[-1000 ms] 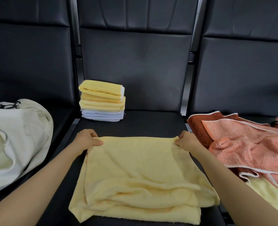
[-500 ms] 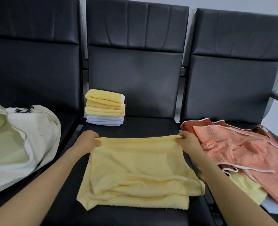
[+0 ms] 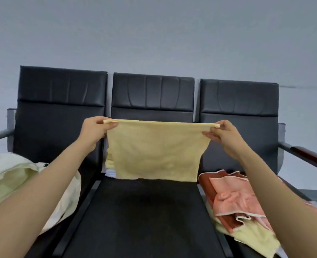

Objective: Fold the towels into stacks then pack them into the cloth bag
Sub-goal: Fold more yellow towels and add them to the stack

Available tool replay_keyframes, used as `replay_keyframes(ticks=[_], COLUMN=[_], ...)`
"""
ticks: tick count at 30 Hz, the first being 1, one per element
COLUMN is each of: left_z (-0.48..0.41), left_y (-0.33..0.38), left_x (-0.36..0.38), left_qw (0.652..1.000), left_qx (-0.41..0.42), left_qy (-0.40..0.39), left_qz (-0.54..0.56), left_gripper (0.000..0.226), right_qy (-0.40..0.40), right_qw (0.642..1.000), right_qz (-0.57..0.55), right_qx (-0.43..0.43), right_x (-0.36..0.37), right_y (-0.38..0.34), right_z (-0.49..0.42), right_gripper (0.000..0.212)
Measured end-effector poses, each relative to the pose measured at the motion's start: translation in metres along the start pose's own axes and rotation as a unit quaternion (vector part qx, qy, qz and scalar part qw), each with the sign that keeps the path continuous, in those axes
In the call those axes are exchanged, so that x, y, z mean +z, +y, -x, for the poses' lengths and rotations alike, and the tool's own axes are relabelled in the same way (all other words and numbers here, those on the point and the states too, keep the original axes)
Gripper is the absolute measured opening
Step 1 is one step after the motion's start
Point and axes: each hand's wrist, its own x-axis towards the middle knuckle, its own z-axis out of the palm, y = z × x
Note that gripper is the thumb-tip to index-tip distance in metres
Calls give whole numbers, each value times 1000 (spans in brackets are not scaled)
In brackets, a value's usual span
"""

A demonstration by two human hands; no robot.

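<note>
Yellow towel (image 3: 156,149) held up in the air before a row of three black padded chairs (image 3: 239,101) against a grey wall. The left hand (image 3: 93,132) pinches the towel's top left corner between thumb and fingers. The right hand (image 3: 222,135) pinches the top right corner the same way. The top edge is pulled level and the cloth hangs flat, its lower edge just above the back of the middle seat (image 3: 141,216).

Behind the towel's lower left corner, a sliver of a folded stack (image 3: 110,167), yellow over white, peeks out. A cream cloth bag (image 3: 14,175) lies slumped on the left seat; whether anything is inside cannot be told. On the right seat sits a loose heap of towels (image 3: 234,198), orange, rust and pale yellow, none of them folded.

The task looks only partway done. One stack has been started and the held towel is mid-fold. The heap is still to be folded, and packing the bag does not appear to have begun.
</note>
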Motion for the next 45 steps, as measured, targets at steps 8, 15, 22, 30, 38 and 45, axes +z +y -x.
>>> replay_keyframes(ticks=[8,15,22,30,38,45], left_z=[13,21,14,6,21,37], left_y=[11,21,2,-32,-56,-84], left_x=[-13,-9,-9,1,-12,-22], left_qw=[999,998,993,992,988,952], left_qx=[-41,-14,-73,-52,-118,-213], left_qy=[-10,-49,-89,-84,-94,-128], left_qz=[24,21,33,79,-37,-178], left_gripper=[8,12,28,21,21,22], right_qy=[-14,13,-10,-18,-25,-126], right_qw=[994,991,975,988,970,930], right_qz=[101,132,197,137,239,279], right_qx=[-33,-7,99,73,48,206], right_x=[-11,-10,-6,6,1,-5], right_y=[-22,-27,-20,28,43,71], right_z=[22,23,22,10,18,39], right_gripper=[15,7,15,8,12,23])
